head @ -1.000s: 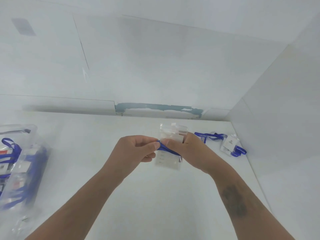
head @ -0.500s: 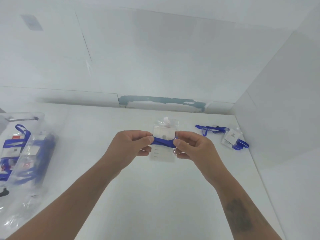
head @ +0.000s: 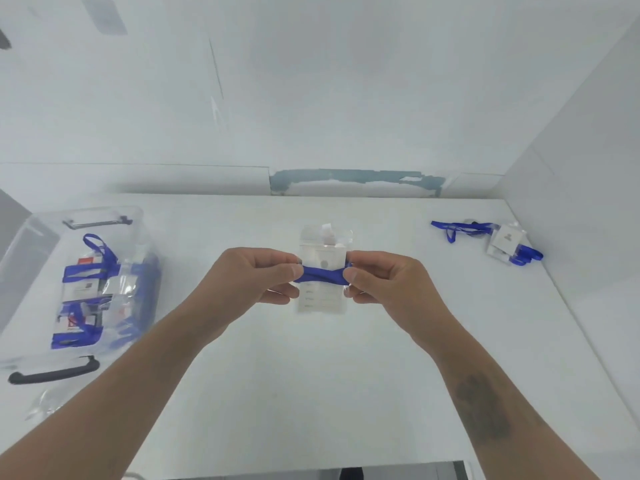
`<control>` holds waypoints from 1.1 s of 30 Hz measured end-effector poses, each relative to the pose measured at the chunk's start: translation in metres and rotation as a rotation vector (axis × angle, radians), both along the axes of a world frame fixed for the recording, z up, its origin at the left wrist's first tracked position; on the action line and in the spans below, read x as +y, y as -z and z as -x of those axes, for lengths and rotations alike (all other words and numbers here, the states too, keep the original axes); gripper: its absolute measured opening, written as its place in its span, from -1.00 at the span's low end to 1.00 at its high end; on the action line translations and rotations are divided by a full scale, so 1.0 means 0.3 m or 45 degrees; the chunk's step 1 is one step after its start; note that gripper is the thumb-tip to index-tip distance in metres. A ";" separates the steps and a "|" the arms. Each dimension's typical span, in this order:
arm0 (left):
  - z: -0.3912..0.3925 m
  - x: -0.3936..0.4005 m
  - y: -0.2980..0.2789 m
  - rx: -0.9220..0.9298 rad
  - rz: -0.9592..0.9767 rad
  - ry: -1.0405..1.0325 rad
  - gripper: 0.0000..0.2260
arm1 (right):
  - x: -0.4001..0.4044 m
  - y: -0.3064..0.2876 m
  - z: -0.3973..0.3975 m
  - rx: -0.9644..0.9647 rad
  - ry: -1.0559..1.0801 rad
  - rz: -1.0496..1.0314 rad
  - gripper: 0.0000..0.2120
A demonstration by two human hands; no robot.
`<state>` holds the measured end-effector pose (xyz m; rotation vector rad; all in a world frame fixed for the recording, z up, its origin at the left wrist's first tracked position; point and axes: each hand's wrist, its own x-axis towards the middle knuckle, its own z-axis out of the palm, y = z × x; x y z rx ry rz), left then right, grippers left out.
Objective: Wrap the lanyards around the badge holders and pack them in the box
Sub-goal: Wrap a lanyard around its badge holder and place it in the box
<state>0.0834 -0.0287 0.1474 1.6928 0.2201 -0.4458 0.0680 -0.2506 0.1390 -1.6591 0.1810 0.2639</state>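
Observation:
A clear badge holder (head: 323, 299) with a white card hangs upright above the table's middle. A blue lanyard (head: 322, 274) is wound across its middle in a band. My left hand (head: 252, 278) pinches the holder's left edge and the band there. My right hand (head: 388, 282) pinches the right edge and the band's other end. A clear plastic box (head: 41, 237) at the left holds several wrapped badge holders with blue lanyards.
Another badge holder (head: 504, 242) with a loose blue lanyard lies at the far right of the white table (head: 311, 393), close to the side wall. White walls close off the back and the right. The box has black handles.
The lanyard band now lies flat across the holder, held at both edges. The view has tilted down, so hands, box and table sit differently in the frame.

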 end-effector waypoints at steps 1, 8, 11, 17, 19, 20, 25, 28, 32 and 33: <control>0.009 0.084 0.013 0.011 0.005 0.011 -0.93 | 0.084 0.012 0.014 0.001 0.002 0.015 -0.81; -0.005 0.544 0.036 0.046 0.054 0.099 -0.93 | 0.555 0.021 0.050 0.029 0.109 0.023 -0.81; -0.012 0.691 0.046 0.057 0.064 0.119 -0.92 | 0.711 0.025 0.052 0.039 0.139 0.042 -0.81; -0.005 0.963 0.078 0.119 0.035 0.110 -0.91 | 0.991 0.049 0.054 0.095 0.146 0.080 -0.83; -0.005 1.017 0.089 0.127 0.017 0.093 -0.91 | 1.053 0.059 0.046 0.113 0.148 0.093 -0.83; -0.007 1.038 0.097 0.135 0.011 0.076 -0.91 | 1.078 0.065 0.041 0.116 0.141 0.100 -0.83; -0.014 1.109 0.145 0.177 -0.022 -0.006 -0.90 | 1.171 0.103 -0.009 0.141 0.088 0.188 -0.82; -0.019 1.117 0.172 0.175 -0.074 -0.121 -0.91 | 1.212 0.139 -0.036 0.140 0.076 0.259 -0.81; -0.034 1.126 0.194 0.179 -0.131 -0.243 -0.85 | 1.252 0.163 -0.072 0.096 0.027 0.407 -0.79; -0.048 1.129 0.203 0.178 -0.148 -0.277 -0.86 | 1.261 0.160 -0.088 0.080 -0.004 0.454 -0.78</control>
